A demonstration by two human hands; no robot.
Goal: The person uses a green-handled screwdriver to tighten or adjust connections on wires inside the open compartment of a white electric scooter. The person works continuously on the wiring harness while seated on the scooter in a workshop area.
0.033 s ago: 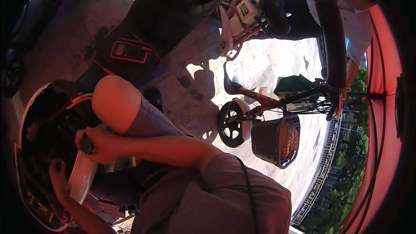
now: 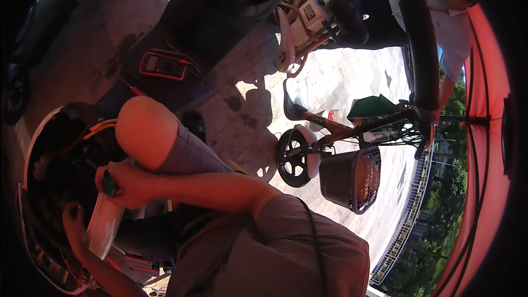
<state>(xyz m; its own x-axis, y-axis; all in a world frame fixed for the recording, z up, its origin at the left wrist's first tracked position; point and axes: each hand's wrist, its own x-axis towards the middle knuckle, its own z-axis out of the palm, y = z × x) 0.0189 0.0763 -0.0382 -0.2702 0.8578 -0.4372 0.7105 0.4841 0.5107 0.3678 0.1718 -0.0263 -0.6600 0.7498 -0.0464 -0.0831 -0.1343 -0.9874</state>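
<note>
My right hand point(image 2: 126, 186) is closed around a tool with a dark green handle point(image 2: 110, 185); its working end is hidden. The fist is at the upper end of a pale, glossy panel point(image 2: 105, 224). My left hand point(image 2: 75, 223) reaches from the lower left into a dark open shell point(image 2: 47, 173) with a pale rim. Its fingers are bent close together; shadow hides what they may hold. Orange cables point(image 2: 102, 127) run inside the shell beside my bare knee point(image 2: 144, 126).
A multimeter point(image 2: 164, 66) in a red case lies on a dark surface, with a red-handled tool point(image 2: 131, 87) nearby. To the right is a small bike with a dark basket point(image 2: 349, 180). A person in a pale shirt point(image 2: 448, 36) is behind it. A red canopy point(image 2: 489, 132) hangs at far right.
</note>
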